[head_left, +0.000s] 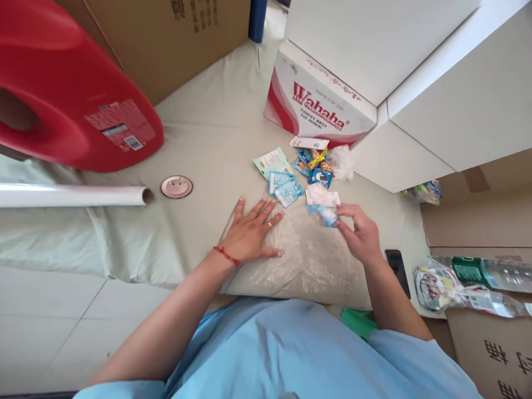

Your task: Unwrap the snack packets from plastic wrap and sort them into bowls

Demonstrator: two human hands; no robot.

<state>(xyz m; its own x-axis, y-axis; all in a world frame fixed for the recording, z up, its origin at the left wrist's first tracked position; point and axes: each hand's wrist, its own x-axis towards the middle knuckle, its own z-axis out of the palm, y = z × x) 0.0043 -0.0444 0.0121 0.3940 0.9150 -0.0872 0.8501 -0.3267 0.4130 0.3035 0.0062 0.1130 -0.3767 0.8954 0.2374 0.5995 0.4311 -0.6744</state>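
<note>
My left hand point(250, 234) lies flat with its fingers spread, pressing on the left edge of a clear plastic bag point(311, 255) laid out on the cloth. Between thumb and fingers, my right hand point(361, 233) pinches a small blue-and-white packet point(327, 216), blurred, above the bag's upper right part. Just beyond my left fingertips are light-blue sachets point(287, 191) and a pale green packet point(272, 162). A pile of colourful snack packets point(315, 159) sits farther back, beside crumpled clear plastic point(343, 163). A white packet point(330, 198) lies just past the held one.
A Wahaha carton point(320, 102) and white boxes point(449, 111) stand at the back right. On the left are a red jug point(78, 111), a white roll point(75, 195) and a round disc point(177, 187). A phone point(398, 272) and plastic bottles point(490, 272) are right.
</note>
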